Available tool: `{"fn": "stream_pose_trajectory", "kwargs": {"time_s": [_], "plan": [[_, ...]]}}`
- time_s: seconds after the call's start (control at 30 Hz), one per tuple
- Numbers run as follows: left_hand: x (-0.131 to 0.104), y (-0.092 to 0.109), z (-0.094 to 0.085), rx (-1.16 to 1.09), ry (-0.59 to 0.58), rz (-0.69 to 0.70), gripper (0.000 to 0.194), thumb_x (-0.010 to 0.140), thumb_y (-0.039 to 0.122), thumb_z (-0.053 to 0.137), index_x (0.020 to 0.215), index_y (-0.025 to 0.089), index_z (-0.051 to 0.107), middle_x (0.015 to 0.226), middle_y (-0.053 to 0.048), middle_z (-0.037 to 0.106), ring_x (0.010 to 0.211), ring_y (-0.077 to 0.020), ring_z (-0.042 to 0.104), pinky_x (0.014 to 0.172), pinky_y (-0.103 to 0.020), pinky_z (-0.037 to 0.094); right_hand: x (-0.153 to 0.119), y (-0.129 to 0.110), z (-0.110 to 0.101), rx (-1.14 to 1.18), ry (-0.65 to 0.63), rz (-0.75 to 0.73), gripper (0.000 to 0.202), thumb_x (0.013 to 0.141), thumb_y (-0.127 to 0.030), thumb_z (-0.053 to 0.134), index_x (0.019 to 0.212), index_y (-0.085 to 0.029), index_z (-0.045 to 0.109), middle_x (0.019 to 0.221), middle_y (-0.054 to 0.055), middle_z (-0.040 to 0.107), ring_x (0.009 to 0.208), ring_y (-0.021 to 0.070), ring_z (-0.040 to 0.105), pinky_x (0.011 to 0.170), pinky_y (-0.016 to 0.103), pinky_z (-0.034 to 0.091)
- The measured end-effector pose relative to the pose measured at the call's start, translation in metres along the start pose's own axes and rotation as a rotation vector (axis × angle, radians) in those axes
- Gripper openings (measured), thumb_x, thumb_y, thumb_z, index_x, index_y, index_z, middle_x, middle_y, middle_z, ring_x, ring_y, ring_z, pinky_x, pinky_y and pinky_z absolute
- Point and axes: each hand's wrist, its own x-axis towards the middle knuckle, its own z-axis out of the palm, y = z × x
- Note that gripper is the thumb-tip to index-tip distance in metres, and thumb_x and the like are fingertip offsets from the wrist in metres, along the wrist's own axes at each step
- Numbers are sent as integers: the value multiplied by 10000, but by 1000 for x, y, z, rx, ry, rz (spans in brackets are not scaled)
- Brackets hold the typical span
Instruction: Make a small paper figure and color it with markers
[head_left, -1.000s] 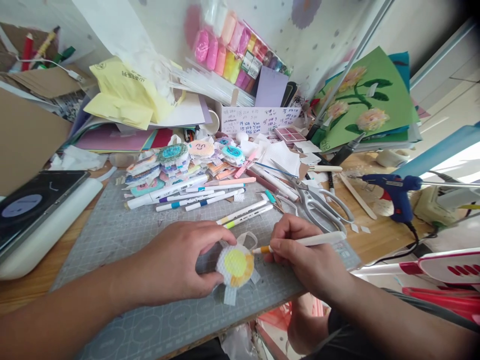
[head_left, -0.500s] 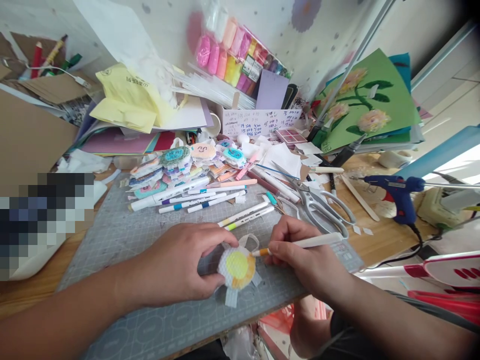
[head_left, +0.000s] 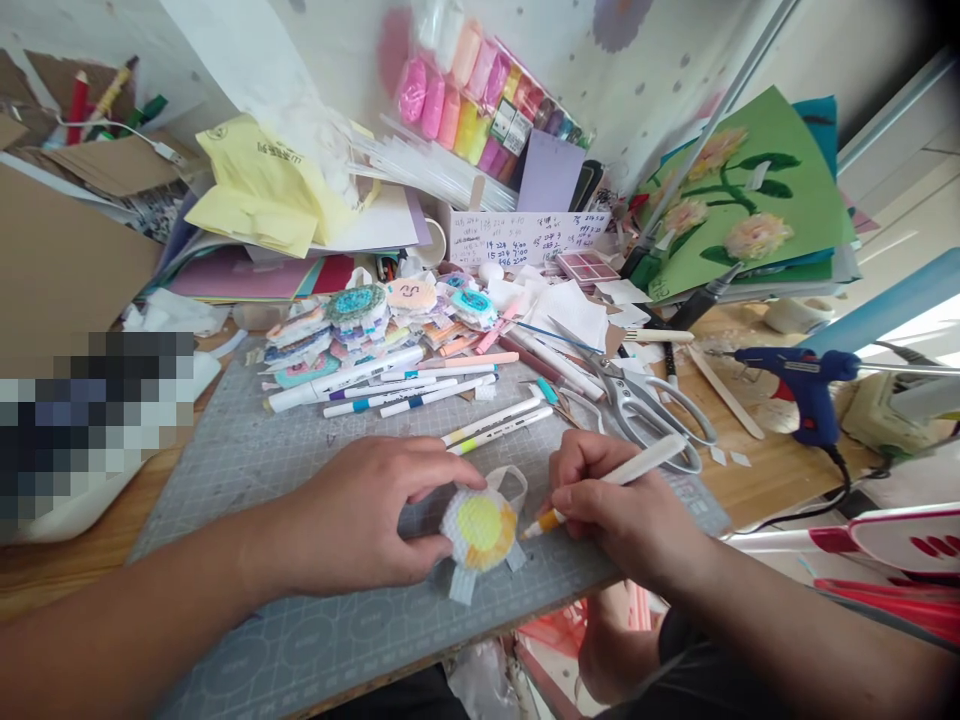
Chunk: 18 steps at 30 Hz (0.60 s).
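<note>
My left hand [head_left: 375,515] steadies a round white textured disc [head_left: 478,527] on the cutting mat [head_left: 300,650], thumb at its left edge and a finger at its top. The disc has a yellow centre, orange patches around the lower and right side, a white loop on top and two pale tabs below. In my right hand [head_left: 607,500] is a white marker [head_left: 646,458] with an orange tip end. Its tip points down-left, just right of the disc and apart from it.
Several markers [head_left: 420,392] lie behind my hands, before a pile of coloured discs [head_left: 358,303]. Grey-handled scissors [head_left: 637,400] sit behind my right hand. A blue glue gun [head_left: 810,385] with a cable stands at the right. A pixelated object [head_left: 82,440] occupies the left side.
The marker's tip has left the disc's upper right edge and moved down and right. More orange shows on the disc's right side. The view has shifted slightly.
</note>
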Motion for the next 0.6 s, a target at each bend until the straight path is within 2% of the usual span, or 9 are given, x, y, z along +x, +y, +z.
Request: {"fn": "stream_pose_trajectory", "kwargs": {"time_s": [0.07,0.17,0.27,0.37,0.5,0.6], "plan": [[-1,0,-2,-7,-12,17,461,707,215,616,1161,289,643,899,-5,654,782,-180,604,712,-282,428,0,3,-3,74,-24,-6,151,654,-163,624,556,-195,514,436,-58,507,433,94,409,450,240,264],[-1,2,-5,-4,-47,-28,507,706,261,630,1212,295,611,795,12,605,718,-177,589,674,-283,426,-1,5,-5,102,8,-45,163,713,-191,648,601,-193,529,471,-53,541,448,91,418,453,233,270],[-1,6,-5,26,-55,-64,552,667,280,662,1216,268,602,804,6,608,752,-202,598,697,-303,430,-3,4,0,4,53,-106,199,752,-232,666,615,-194,527,492,-50,547,470,93,431,463,228,294],[0,8,-3,78,-55,-34,514,676,265,653,1188,247,611,860,-10,640,812,-218,608,740,-313,430,-5,2,6,-101,81,-156,206,765,-257,660,617,-195,530,515,-40,552,489,101,441,470,228,326],[0,8,-2,106,-50,-9,454,712,281,629,1166,261,612,907,-11,662,809,-206,613,717,-295,431,-4,0,9,-151,70,-136,203,761,-290,660,637,-194,532,555,-20,578,528,116,476,498,239,359],[1,7,-2,104,-53,2,441,716,274,626,1157,269,616,924,-8,666,808,-200,619,709,-287,433,-2,-2,8,-169,43,-109,212,719,-259,652,578,-197,506,511,-28,541,497,108,438,472,238,326]]}}
